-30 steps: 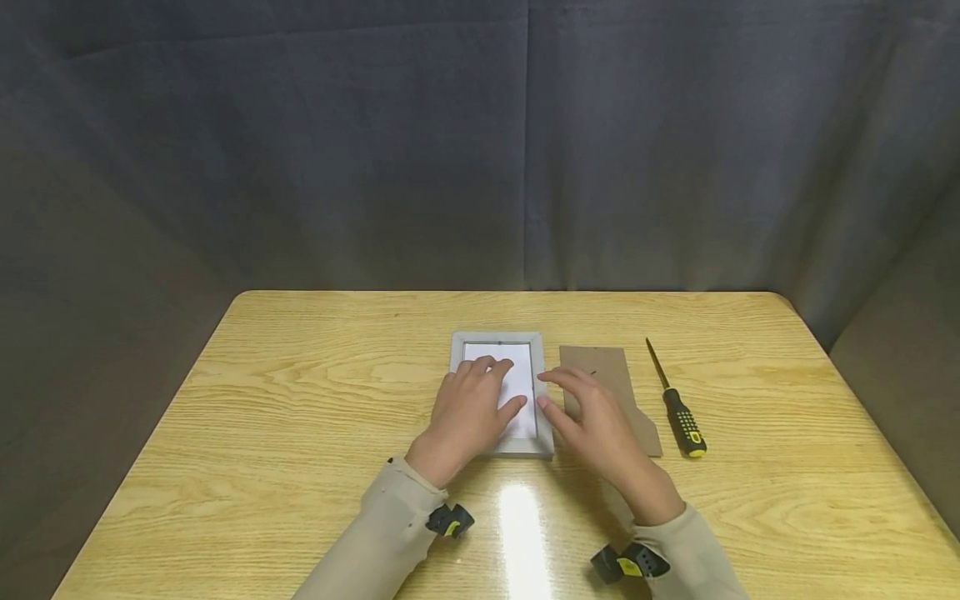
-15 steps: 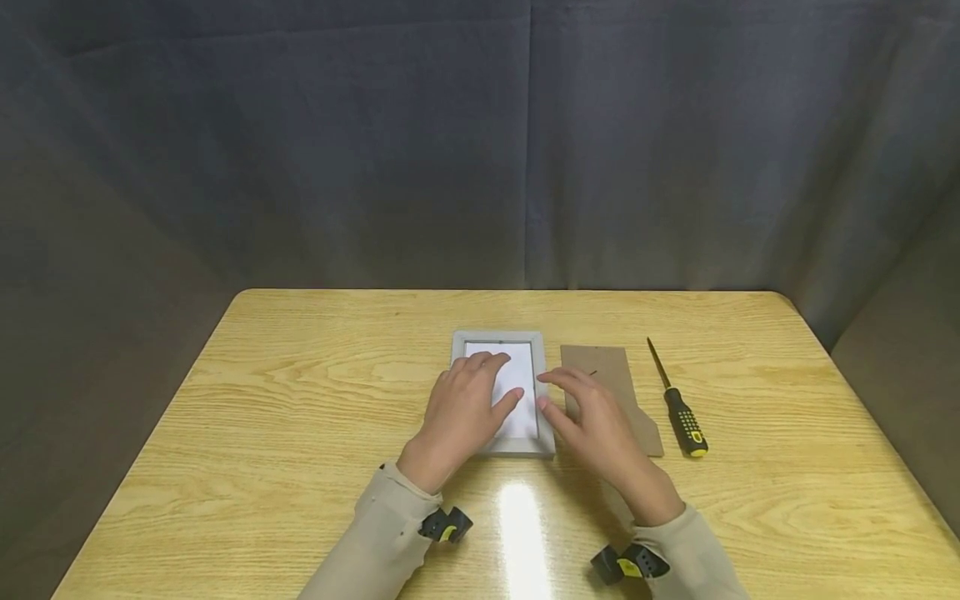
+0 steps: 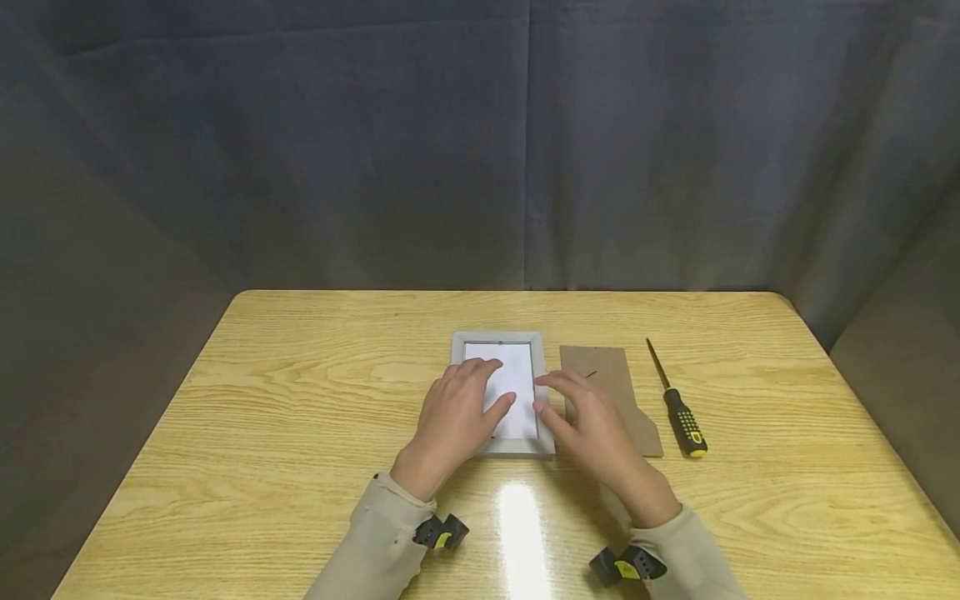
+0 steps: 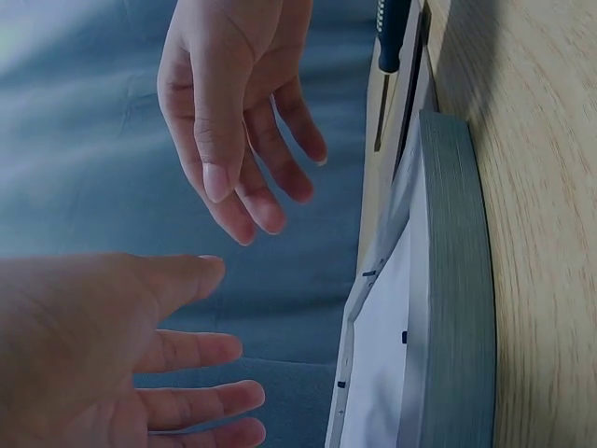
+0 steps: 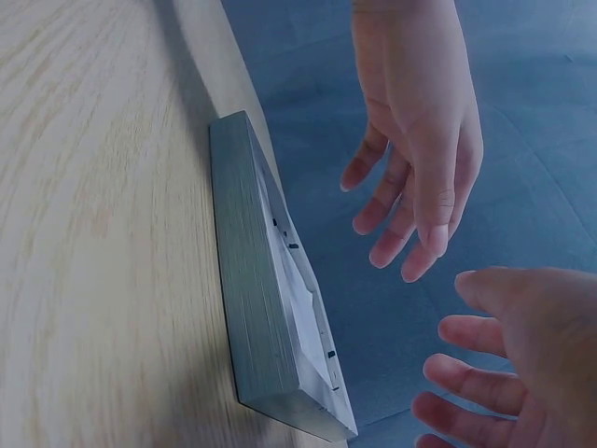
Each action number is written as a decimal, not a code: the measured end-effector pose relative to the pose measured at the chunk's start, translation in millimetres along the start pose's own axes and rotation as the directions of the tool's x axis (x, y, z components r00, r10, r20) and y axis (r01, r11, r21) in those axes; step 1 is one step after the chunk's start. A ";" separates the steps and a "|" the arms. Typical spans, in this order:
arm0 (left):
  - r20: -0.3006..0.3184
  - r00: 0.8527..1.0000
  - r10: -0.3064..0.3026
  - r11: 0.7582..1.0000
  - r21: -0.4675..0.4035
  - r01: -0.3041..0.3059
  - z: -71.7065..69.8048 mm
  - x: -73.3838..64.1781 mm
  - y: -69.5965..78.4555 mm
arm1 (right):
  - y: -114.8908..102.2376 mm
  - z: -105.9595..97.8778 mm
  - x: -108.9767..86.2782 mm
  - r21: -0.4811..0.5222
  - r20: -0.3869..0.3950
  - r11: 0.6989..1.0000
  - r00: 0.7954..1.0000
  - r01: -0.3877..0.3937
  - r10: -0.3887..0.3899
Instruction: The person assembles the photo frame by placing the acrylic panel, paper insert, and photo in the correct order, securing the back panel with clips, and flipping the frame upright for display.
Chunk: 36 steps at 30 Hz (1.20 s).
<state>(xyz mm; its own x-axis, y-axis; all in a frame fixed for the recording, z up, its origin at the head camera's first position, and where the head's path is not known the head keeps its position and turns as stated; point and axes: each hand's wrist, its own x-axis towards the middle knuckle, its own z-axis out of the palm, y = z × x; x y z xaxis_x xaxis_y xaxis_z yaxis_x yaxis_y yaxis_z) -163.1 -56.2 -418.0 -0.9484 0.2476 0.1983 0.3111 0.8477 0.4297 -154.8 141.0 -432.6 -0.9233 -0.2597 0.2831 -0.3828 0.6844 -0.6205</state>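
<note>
A light grey picture frame (image 3: 517, 447) lies flat on the table with a white sheet (image 3: 517, 375) inside its recess. Small dark tabs stick out along the inner edge in both wrist views. My left hand (image 3: 455, 408) hovers over the frame's left side, fingers loosely bent and thumb apart, holding nothing. Over the right side of the frame is my right hand (image 3: 592, 423), its thumb and fingers spread and nothing between them. Both wrist views show a gap between the hands and the frame (image 5: 256, 308).
Right of the frame lies a brown backing board (image 3: 600, 362), partly covered by my right hand. Farther right, a screwdriver (image 3: 684, 421) with a black and yellow handle points away. A dark grey curtain (image 3: 480, 167) hangs behind the wooden table (image 3: 300, 375).
My left hand has drawn back a little toward the lower left, uncovering more of the white sheet. The right hand has barely moved; the frame, board and screwdriver stay in place.
</note>
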 end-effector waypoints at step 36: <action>0.032 0.997 0.071 0.997 0.001 -0.071 1.7 -11.1 15.4 | 27.5 -30.6 1.1 -0.103 -0.038 0.978 0.983 -0.183 0.180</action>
<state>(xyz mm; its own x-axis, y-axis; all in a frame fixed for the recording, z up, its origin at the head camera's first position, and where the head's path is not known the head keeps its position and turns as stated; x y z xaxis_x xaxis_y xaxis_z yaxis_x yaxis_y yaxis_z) -147.9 -45.0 -415.1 -0.9252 0.3223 0.2003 0.3780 0.8282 0.4137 -165.4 180.4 -427.0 -0.9752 -0.1057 0.1944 -0.2016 0.7870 -0.5831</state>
